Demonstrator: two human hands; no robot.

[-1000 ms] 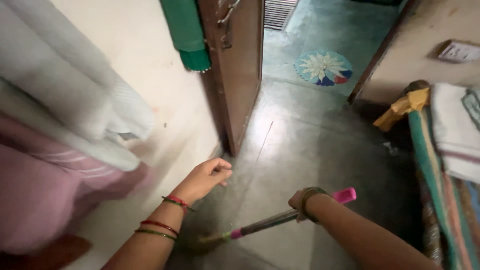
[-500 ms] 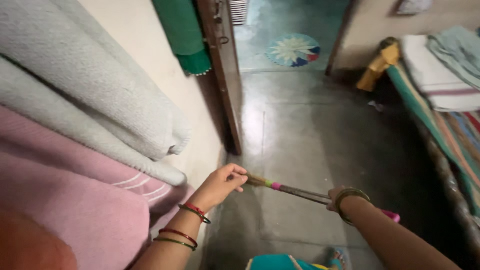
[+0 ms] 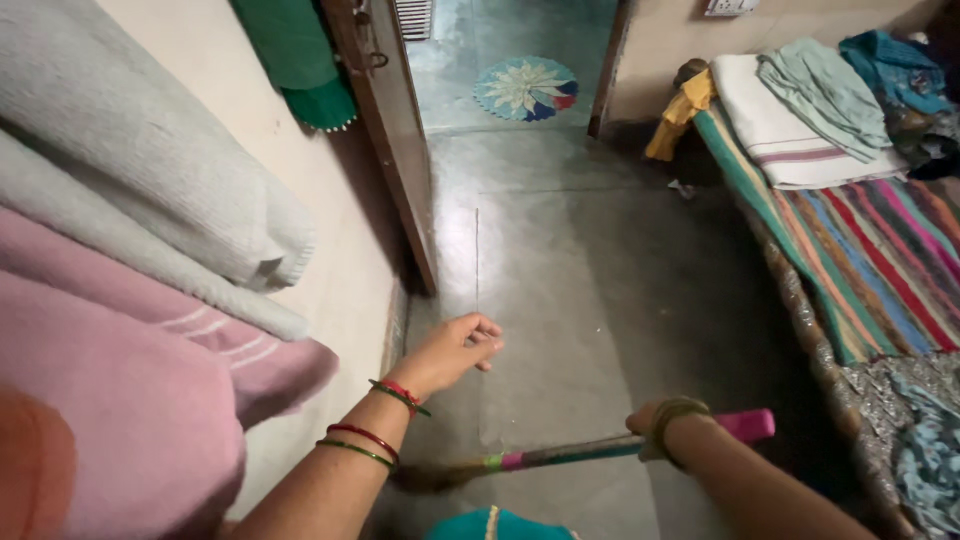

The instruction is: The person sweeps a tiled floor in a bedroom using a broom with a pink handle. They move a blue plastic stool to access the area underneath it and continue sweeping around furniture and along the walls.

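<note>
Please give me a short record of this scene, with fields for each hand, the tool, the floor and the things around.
left hand: loosely curled, holds nothing, above the floor
right hand: grips the broom
broom: pink handle end, bristles low near the wall
floor: dark, shiny
left side: grey and pink blankets stacked
door: brown, open
right side: bed with striped cover, folded cloths

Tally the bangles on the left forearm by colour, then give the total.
Red bangles on the left forearm: 2, one near the wrist and one further up.
Green bangles: 2, one beside the wrist red one and one lowest on the arm.
Total: 4.
</note>
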